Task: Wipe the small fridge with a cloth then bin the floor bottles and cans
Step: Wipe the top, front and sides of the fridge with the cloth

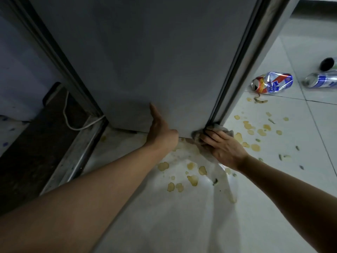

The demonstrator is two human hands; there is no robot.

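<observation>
Small fridge (pixel 145 61), grey side panel facing the view: left hand (pixel 160 128) laid flat against its lower edge, fingers straight and holding nothing, apparently to brace the cabinet. Grey cloth (pixel 215 131) bunched at the bottom front corner by the door seal, right hand (pixel 222 147) pressing it there with fingers curled over it, likely to work dirt from the seam. Crushed can (pixel 271 82), second can (pixel 321 80) and a dark bottle (pixel 328 63) lie well apart on the stained tile floor (pixel 182 207), not yet binned.
</observation>
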